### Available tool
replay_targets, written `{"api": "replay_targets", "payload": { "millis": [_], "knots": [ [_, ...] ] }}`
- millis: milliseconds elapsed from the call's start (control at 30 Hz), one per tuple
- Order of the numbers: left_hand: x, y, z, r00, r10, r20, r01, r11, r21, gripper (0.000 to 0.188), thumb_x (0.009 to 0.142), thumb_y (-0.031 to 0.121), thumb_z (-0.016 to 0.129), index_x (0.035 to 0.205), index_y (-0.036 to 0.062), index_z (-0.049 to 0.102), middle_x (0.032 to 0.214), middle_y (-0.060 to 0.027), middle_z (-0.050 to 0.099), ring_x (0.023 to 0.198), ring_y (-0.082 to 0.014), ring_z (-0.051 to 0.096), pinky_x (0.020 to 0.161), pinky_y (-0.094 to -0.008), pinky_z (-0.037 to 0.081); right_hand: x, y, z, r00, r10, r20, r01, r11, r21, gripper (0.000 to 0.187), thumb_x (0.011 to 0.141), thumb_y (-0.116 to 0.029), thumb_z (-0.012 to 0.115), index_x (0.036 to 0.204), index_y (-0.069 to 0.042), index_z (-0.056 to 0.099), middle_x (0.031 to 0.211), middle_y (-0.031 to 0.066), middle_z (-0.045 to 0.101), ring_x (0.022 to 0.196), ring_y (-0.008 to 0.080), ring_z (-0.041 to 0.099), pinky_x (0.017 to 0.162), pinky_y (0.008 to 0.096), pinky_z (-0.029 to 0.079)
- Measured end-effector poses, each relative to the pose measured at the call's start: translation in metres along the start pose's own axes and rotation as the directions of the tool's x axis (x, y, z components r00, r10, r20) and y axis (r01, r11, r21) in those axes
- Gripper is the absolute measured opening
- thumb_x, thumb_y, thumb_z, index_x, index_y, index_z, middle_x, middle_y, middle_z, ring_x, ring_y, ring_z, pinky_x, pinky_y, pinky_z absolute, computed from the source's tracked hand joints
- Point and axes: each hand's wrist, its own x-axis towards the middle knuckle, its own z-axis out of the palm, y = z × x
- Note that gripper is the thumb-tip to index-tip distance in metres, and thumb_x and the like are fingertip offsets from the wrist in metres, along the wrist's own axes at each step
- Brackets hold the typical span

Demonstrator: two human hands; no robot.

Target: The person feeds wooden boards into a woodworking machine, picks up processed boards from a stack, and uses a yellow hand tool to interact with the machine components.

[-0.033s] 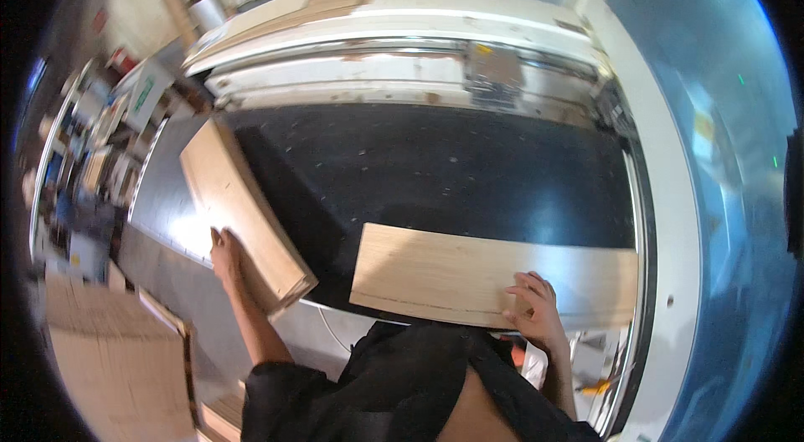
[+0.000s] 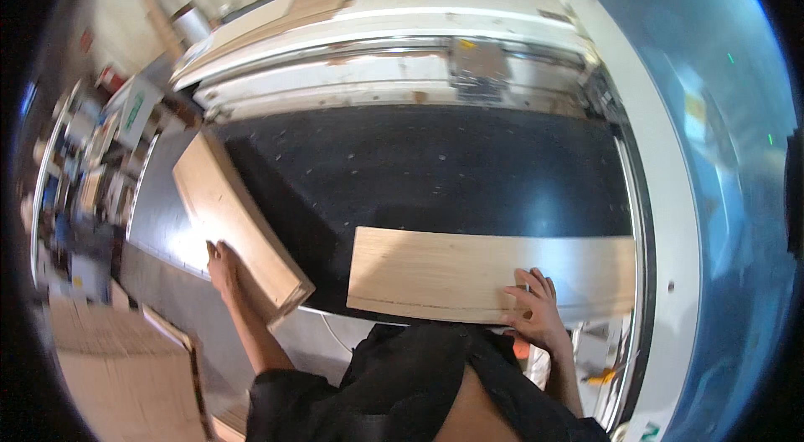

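A stack of pale wooden boards (image 2: 236,220) lies slantwise on the left part of the black tabletop (image 2: 402,166). My left hand (image 2: 224,270) rests at its left edge, fingers bent, a small gap between the fingertips. Nearer my right side, a pale wooden board (image 2: 427,274) lies lengthwise along the table's front edge. Over its near edge is my right hand (image 2: 536,308), its fingers apart and curved, touching the top or just above it; contact is hard to make out.
Behind the tabletop runs a white machine beam (image 2: 352,78) with a metal carriage (image 2: 479,72). Thin boards (image 2: 276,19) lie on top of it. A blue translucent panel (image 2: 712,107) stands right; cardboard (image 2: 126,367) stands at lower left. Cluttered shelves (image 2: 92,166) are far left.
The view has shifted slightly. Both hands keep nearly the same places against the boards, and the right fingers look a little more spread.
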Motion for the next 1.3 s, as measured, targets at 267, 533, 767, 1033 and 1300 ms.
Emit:
{"api": "replay_targets", "payload": {
  "millis": [267, 533, 767, 1033, 1300],
  "knots": [
    [0.001, 0.055, 0.040, 0.884, 0.438, -0.165, -0.305, 0.805, 0.508, 0.068, 0.096, 0.064, 0.059, 0.153, 0.0298, 0.049, 0.156, -0.0335, 0.037, 0.139, -0.0496, 0.043, 0.101, -0.0613, 0.046, -0.027, 0.024, 0.033, 0.983, -0.042, -0.179, 0.013, 0.987, -0.159, 0.060, 0.086, -0.037, 0.078, 0.143, -0.039, 0.060, 0.168, 0.0076, 0.032, 0.156, 0.0380, 0.025, 0.126, 0.0605, 0.018],
    [-0.148, 0.237, 0.131, 0.109, 0.898, 0.425, -0.840, 0.312, -0.444, 0.061, 0.095, 0.027, 0.074, 0.147, 0.0041, 0.052, 0.147, -0.0287, 0.051, 0.141, -0.0461, 0.041, 0.116, -0.0564, 0.033, 0.022, 0.058, 0.031, 0.942, -0.069, -0.328, 0.033, 0.993, -0.114, 0.054, 0.088, -0.036, 0.074, 0.141, -0.032, 0.064, 0.165, 0.0094, 0.037, 0.156, 0.0377, 0.024, 0.127, 0.0586, 0.014],
    [-0.138, 0.268, 0.260, -0.115, 0.814, 0.570, -0.961, 0.055, -0.272, 0.070, 0.095, 0.039, 0.070, 0.154, 0.0123, 0.045, 0.162, -0.0346, 0.027, 0.152, -0.0500, 0.025, 0.123, -0.0564, 0.025, 0.131, 0.091, -0.002, 0.935, 0.198, -0.294, -0.230, 0.970, -0.078, 0.053, 0.090, -0.041, 0.074, 0.139, -0.025, 0.065, 0.162, 0.0148, 0.040, 0.154, 0.0408, 0.026, 0.125, 0.0599, 0.018],
    [-0.185, 0.320, 0.264, -0.070, 0.791, 0.608, -0.947, 0.138, -0.289, 0.095, 0.086, 0.055, 0.077, 0.162, 0.0197, 0.033, 0.169, -0.0318, 0.007, 0.155, -0.0511, 0.012, 0.123, -0.0610, 0.021, 0.184, 0.155, -0.008, 0.881, 0.286, -0.377, -0.401, 0.875, -0.272, 0.076, 0.089, -0.050, 0.073, 0.155, -0.025, 0.044, 0.163, 0.0212, 0.036, 0.152, 0.0463, 0.028, 0.122, 0.0618, 0.023],
    [-0.202, 0.352, 0.294, 0.149, 0.838, 0.524, -0.912, 0.322, -0.254, 0.098, 0.083, 0.058, 0.079, 0.163, 0.0255, 0.032, 0.171, -0.0253, 0.011, 0.158, -0.0419, 0.013, 0.121, -0.0696, 0.009, 0.252, 0.193, -0.022, 0.808, 0.309, -0.502, -0.511, 0.791, -0.336, 0.074, 0.091, -0.058, 0.067, 0.154, -0.025, 0.047, 0.162, 0.0248, 0.035, 0.147, 0.0485, 0.037, 0.115, 0.0611, 0.035]
  ]
}}
